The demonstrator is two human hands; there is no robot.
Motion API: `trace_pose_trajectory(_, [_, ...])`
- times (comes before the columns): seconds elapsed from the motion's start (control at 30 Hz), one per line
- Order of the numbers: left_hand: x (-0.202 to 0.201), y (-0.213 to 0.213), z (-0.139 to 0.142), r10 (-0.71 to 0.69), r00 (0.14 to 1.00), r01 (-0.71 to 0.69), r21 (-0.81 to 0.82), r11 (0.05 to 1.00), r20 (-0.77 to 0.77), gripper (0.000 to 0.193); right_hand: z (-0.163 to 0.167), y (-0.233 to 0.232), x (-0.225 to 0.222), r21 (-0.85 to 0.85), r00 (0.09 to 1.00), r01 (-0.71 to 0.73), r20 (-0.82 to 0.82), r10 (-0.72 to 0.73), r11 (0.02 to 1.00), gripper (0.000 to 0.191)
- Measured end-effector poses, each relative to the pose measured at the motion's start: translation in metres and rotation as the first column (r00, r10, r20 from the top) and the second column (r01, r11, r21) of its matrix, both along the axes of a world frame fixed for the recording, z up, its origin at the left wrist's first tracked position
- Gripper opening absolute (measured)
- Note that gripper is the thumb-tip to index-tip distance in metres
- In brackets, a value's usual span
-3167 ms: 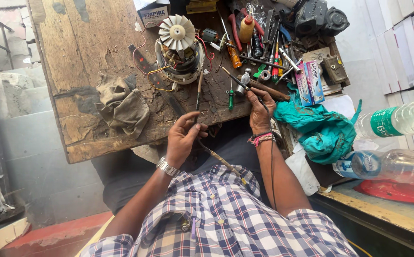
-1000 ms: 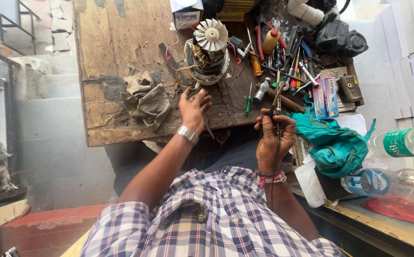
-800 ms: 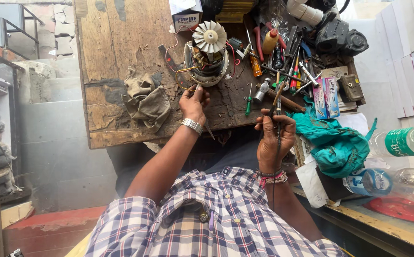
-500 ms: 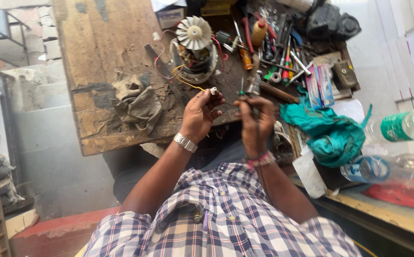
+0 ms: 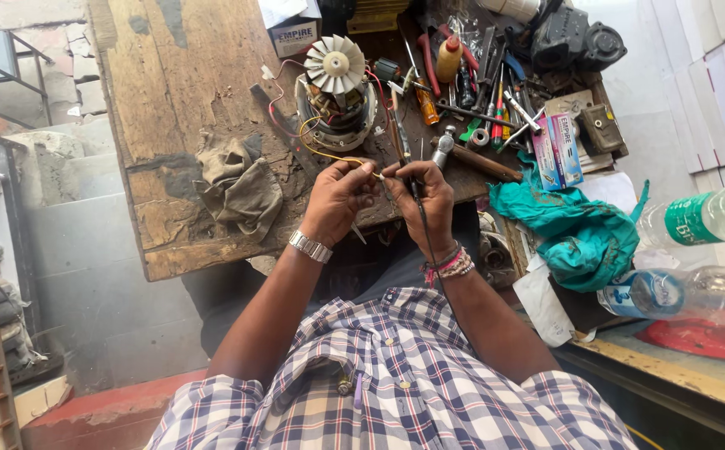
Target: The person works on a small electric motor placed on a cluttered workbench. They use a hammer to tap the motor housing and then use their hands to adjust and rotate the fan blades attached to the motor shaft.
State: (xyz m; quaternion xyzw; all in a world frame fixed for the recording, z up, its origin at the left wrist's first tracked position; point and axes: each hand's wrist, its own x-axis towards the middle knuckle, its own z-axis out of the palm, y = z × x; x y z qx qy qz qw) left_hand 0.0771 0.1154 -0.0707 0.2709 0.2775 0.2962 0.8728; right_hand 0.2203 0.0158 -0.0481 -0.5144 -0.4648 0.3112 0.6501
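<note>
1. Left hand [image 5: 337, 196]: raised just above the near edge of the wooden table [image 5: 179, 100], fingers curled in a narrow grip, pinching the end of a yellow wire [image 5: 329, 156].
2. The yellow wire runs from the pinch up to the electric motor [image 5: 337, 96], which stands upright on the table with its pale fan wheel on top. Red leads also hang from the motor.
3. Right hand [image 5: 429, 200]: just beside the left, fingertips nearly meeting it. Its grip is closed around a slim dark tool [image 5: 404, 154] with a black cord [image 5: 423, 229] trailing down across the wrist. Tool tip points away from the person, near the wire end; whether tip and wire touch cannot be told.
4. A metal watch sits on the left wrist; coloured bands sit on the right wrist.
5. A crumpled grey rag [image 5: 241, 187] lies on the table, left of the hands and clear of them.
6. A heap of screwdrivers and hand tools [image 5: 479, 92] lies right of the motor, beyond the right hand.
7. A teal cloth [image 5: 579, 233] lies further right, with two plastic bottles [image 5: 695, 225] beside it.
</note>
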Motion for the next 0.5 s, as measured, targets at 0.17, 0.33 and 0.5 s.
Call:
trace_pose_trajectory(0.17, [-0.004,-0.002,-0.004,-0.017,0.995,0.017,-0.005,1.000,0.103,0.020,-0.004,-0.003,0.003,-0.040,0.999,0.035,0.013,-0.035,0.999,0.020])
trace_pose_trajectory(0.33, [0.000,-0.010,-0.008,0.047,0.994,-0.050,0.023,0.999,0.102,0.018,-0.003,-0.002,-0.002,-0.025,0.995,0.073,-0.062,-0.074,0.997,0.025])
trace_pose_trajectory(0.5, [0.009,-0.024,-0.006,0.127,0.982,-0.118,-0.074,0.990,0.137,0.018,0.000,-0.002,-0.011,0.000,0.956,0.078,-0.284,-0.075,0.997,0.028])
